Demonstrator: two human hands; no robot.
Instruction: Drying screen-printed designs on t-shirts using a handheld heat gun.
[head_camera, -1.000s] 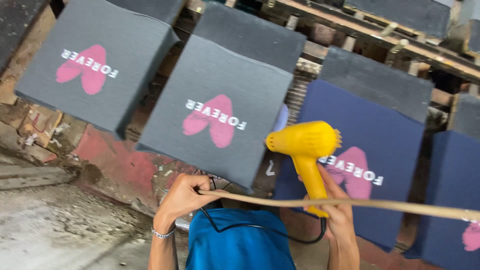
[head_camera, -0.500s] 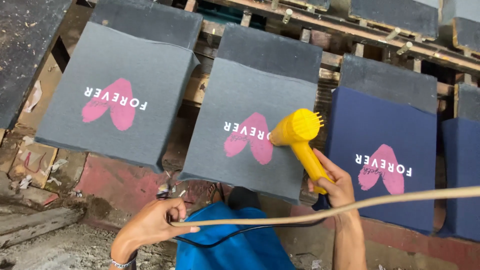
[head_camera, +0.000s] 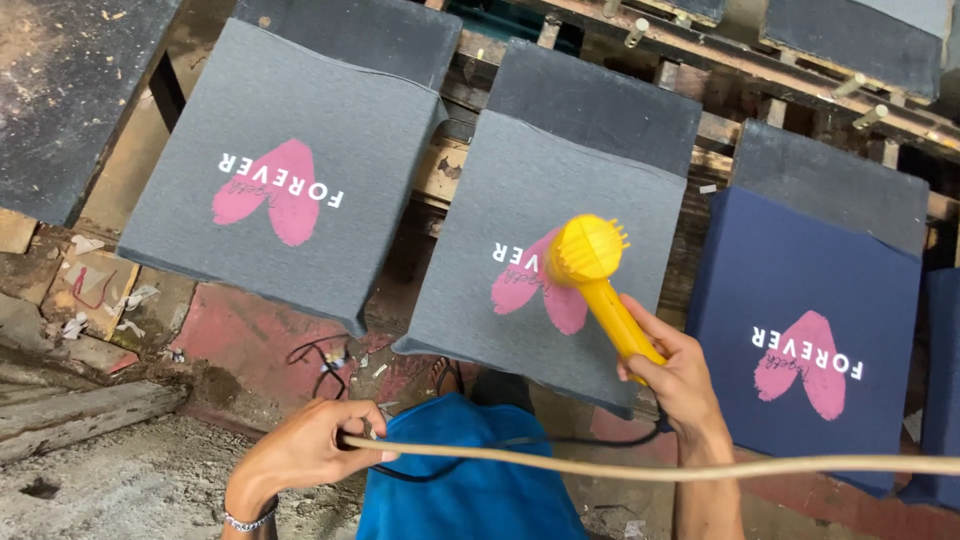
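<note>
While the left-most grey shirt (head_camera: 290, 180) lies stretched on its tilted board with the pink heart print showing whole, we are at work on the next one over. Our left hand (head_camera: 310, 452) is low in the view, fingers curled shut around the black cord (head_camera: 520, 442) and the pale, thin rod (head_camera: 640, 466) that runs across to the right edge. Above and right of it, the middle grey shirt (head_camera: 560, 230) sits on its own board, and the yellow dryer (head_camera: 592, 268) hangs just over its heart print, nozzle end hiding part of the design. Our right hand (head_camera: 672, 365) is wrapped closed about the dryer's handle, wrist bent upward. Further right, the navy shirt (head_camera: 810, 340) waits on its board with the same print, well apart from the dryer. We judge that the step in hand is drying the middle print; the next move likely calls for carrying the dryer rightward to the navy shirt while the left hand keeps the cord slack and clear of the print.
</note>
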